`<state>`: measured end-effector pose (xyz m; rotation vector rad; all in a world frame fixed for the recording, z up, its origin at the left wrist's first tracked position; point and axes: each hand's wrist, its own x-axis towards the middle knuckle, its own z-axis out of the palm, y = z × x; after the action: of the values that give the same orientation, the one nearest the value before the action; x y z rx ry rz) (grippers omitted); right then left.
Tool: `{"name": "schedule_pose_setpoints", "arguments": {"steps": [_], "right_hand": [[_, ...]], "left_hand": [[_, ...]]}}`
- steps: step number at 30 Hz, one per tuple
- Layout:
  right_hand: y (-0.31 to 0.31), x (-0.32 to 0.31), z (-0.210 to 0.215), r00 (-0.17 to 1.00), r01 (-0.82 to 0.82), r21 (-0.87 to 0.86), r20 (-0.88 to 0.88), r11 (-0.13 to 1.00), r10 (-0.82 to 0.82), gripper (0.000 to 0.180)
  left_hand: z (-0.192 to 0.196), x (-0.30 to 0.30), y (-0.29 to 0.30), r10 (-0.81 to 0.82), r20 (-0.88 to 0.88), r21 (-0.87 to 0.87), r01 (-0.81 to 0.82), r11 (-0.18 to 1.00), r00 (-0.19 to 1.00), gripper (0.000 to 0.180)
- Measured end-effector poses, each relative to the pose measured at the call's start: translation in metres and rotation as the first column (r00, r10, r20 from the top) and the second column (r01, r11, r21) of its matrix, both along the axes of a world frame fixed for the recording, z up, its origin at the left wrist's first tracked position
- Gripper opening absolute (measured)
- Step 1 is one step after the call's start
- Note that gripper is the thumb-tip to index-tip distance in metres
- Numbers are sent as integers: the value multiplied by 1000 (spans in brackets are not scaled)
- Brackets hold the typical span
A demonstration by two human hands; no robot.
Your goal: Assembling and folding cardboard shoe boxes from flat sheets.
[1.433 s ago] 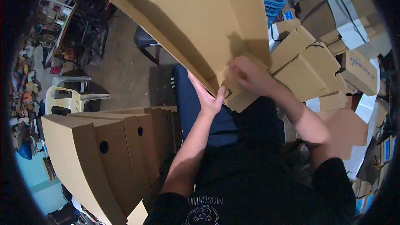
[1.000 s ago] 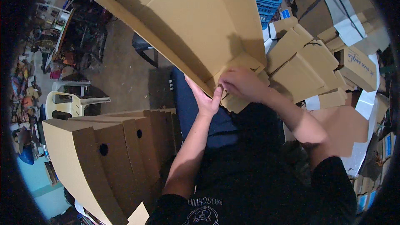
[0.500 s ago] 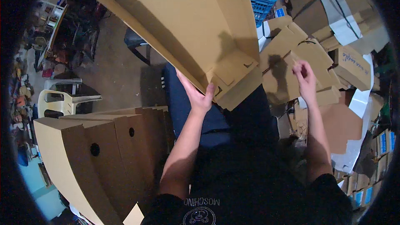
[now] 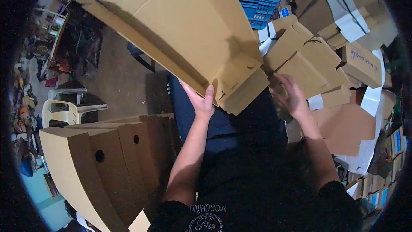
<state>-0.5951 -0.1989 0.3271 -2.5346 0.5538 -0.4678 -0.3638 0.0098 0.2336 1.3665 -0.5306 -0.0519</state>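
Note:
A large, shallow cardboard box [image 4: 184, 21] with raised sides is tilted in front of me, its inside facing up. My left hand [image 4: 203, 101] is closed on its lower left corner, thumb on the inner side by a folded end flap [image 4: 242, 74]. That flap has small slots, and an outer flap hangs below it, over my dark trousers. Just to the right of the box's lower right corner, my right hand [image 4: 292, 96] has its fingers apart and slightly curled. I make out nothing in it, and a small gap seems to separate it from the box.
Several folded cardboard boxes [image 4: 98, 163] stand in a row at lower left, beside a cream plastic chair [image 4: 60, 111]. Flat cardboard pieces [image 4: 307, 66] are piled at right. A blue crate [image 4: 257, 6] holding loose items is beyond the box.
My right hand has come left and down from over the cardboard pile to the box's corner, and its pinched fingers have spread. The box has shifted slightly left in my left hand.

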Motion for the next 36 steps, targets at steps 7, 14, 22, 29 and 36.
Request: {"name": "schedule_pose_setpoints", "arguments": {"steps": [7,14,22,29,36], "right_hand": [[-9,34,-24,987,-147,25,66,989,145,58],[-14,49,-75,981,47,744,90,667,-170,47],[0,85,-91,823,-243,898,391,367,-412,63],[15,101,-29,826,-462,858,324,-224,-462,99],[5,113,-26,794,-398,917,330,-26,-511,85]], "left_hand": [[2,8,3,11,-88,-92,-19,996,996,107],[24,-5,-11,3,31,25,-4,1000,1000,108],[27,-35,-34,5,8,145,-6,989,1000,127],[54,-58,-45,-111,-5,350,105,931,994,43],[30,-51,-40,-289,156,537,164,828,945,72]]}}
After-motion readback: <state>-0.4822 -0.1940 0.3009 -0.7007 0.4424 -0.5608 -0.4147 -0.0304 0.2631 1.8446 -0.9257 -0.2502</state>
